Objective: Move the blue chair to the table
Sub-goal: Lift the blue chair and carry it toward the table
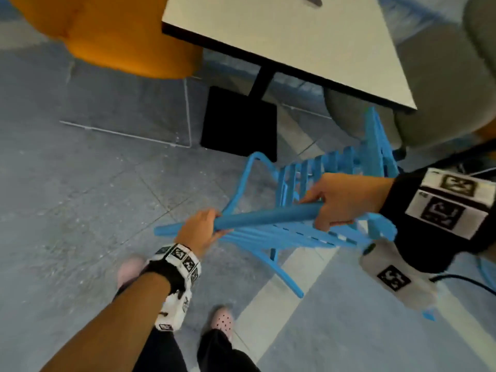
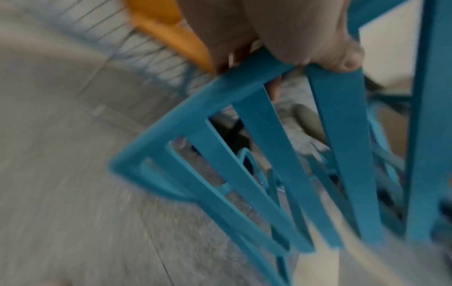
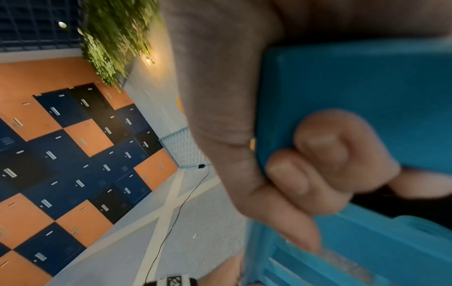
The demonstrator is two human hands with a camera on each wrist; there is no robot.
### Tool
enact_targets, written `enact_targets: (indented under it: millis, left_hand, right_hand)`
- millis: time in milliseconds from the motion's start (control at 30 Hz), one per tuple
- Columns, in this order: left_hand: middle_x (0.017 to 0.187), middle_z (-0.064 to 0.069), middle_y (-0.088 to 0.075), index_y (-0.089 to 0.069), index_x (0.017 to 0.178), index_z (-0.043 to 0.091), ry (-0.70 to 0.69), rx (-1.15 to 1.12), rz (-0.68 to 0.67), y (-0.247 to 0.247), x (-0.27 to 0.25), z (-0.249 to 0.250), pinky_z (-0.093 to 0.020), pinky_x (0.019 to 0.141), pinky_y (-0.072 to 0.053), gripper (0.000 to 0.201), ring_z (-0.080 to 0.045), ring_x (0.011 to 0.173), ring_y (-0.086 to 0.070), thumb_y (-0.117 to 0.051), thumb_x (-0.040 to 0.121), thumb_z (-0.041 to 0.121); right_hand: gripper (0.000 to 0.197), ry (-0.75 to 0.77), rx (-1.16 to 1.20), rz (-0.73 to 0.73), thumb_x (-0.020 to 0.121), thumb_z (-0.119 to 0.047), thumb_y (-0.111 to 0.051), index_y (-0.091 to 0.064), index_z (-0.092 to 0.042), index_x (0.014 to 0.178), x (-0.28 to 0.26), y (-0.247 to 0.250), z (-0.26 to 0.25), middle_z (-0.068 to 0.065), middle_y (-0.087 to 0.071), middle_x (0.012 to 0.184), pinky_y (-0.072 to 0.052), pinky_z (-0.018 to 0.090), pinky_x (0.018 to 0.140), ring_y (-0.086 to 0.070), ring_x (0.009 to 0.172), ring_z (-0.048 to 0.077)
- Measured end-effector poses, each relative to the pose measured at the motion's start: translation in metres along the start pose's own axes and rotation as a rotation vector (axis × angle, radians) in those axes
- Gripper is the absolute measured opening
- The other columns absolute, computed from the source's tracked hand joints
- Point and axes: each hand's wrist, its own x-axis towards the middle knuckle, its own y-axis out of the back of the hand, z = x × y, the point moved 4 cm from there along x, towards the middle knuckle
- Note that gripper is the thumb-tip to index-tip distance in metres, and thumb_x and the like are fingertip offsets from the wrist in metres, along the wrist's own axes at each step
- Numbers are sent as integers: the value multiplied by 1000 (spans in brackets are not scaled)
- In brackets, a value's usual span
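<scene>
I have the chair (image 1: 308, 200) in both hands, just short of the table (image 1: 292, 30). My left hand (image 1: 200, 228) is wrapped round the left end of the chair's top rail; the left wrist view shows its fingers (image 2: 276, 85) curled under that rail among the back slats. My right hand (image 1: 346, 200) grasps the same rail at its right end, and in the right wrist view its fingers (image 3: 325, 152) are clenched tight over the blue edge. Neither hand is released.

The chair is tipped toward me, the rail lying crosswise between my hands, roughly level, with its long axis running left to right along the table's near edge. From the rail the seat and front legs reach away from me toward the table, and the far side of the frame is already under the table's near right corner. I cannot tell whether any leg touches the floor; the views are blurred.

The black pedestal base (image 1: 239, 122) sits beyond and left of the seat. An orange seat (image 1: 118, 30) stands left of the table and a grey one (image 1: 440, 103) right of it, close to the chair's far side.

I judge the carry nearly done. What remains is to swing the seat square to the table's edge, with the right hand, the one nearer the table corner, coming round, and then set the legs down clear of the grey seat.
</scene>
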Motion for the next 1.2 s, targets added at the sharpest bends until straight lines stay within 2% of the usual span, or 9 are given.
enact_targets:
  millis: [100, 300, 533, 700, 767, 933, 1033, 1133, 1200]
  left_hand:
    - [92, -21, -64, -55, 98, 4, -167, 187, -55, -16, -16, 74, -38, 62, -39, 35, -37, 84, -60, -62, 82, 34]
    - [72, -19, -67, -56, 80, 3, -552, 424, 7, -41, -30, 210, -38, 54, -51, 25, -33, 68, -63, -69, 74, 24]
    - [96, -9, -64, -55, 85, 15, -558, 599, -170, -96, -26, 287, -41, 78, -45, 48, -31, 90, -60, -71, 62, 54]
    - [75, -8, -70, -59, 71, 14, -751, 979, -259, -156, -50, 331, -34, 59, -37, 63, -31, 73, -64, -51, 62, 76]
    - [75, -9, -70, -62, 71, 13, -774, 1041, -278, -182, -61, 339, -32, 56, -33, 67, -32, 73, -64, -50, 61, 77]
    - [71, -11, -68, -65, 65, 9, -688, 988, -289, -209, -75, 332, -33, 56, -40, 85, -34, 68, -63, -28, 50, 84]
    - [66, -16, -65, -62, 61, 4, -681, 954, -257, -216, -80, 339, -35, 57, -33, 75, -36, 65, -62, -45, 57, 78]
    - [57, -18, -62, -56, 55, 4, -676, 933, -232, -215, -82, 337, -36, 56, -29, 74, -36, 56, -59, -40, 55, 76]
    - [60, -17, -63, -56, 58, 4, -678, 946, -216, -216, -84, 335, -38, 60, -33, 66, -36, 59, -59, -58, 59, 70]
  right_hand:
    - [30, 28, 118, 78, 71, -1, -63, -71, -19, 95, -64, -26, 72, 9, -52, 51, -33, 8, 33, -41, 37, 11]
    - [52, -74, 428, 238, 75, 0, -65, -54, -50, 79, -157, -88, 201, -5, -44, 26, -32, 10, 33, -37, 25, 3]
    - [28, -334, 605, 273, 69, -4, -64, -69, -28, 83, -208, -236, 284, -4, -49, 35, -38, 16, 34, -45, 32, 10]
    - [23, -545, 754, 301, 73, -2, -66, -69, -16, 91, -222, -358, 308, 8, -61, 74, -40, 29, 65, -57, 71, 25]
    - [20, -561, 821, 323, 74, -3, -65, -66, -22, 80, -224, -389, 313, 6, -60, 74, -38, 28, 67, -58, 76, 26]
    - [41, -560, 799, 385, 75, -9, -60, -65, -25, 113, -215, -418, 332, 9, -64, 87, -46, 34, 71, -63, 90, 33]
    - [44, -534, 764, 395, 76, -14, -59, -62, -30, 117, -215, -422, 340, 11, -70, 106, -50, 38, 81, -62, 98, 34]
    - [42, -504, 737, 377, 79, -21, -58, -59, -32, 119, -213, -421, 340, 9, -70, 110, -50, 37, 85, -62, 101, 32]
    - [39, -536, 631, 403, 83, -30, -55, -57, -31, 121, -213, -421, 336, 8, -69, 111, -47, 38, 89, -62, 102, 31]
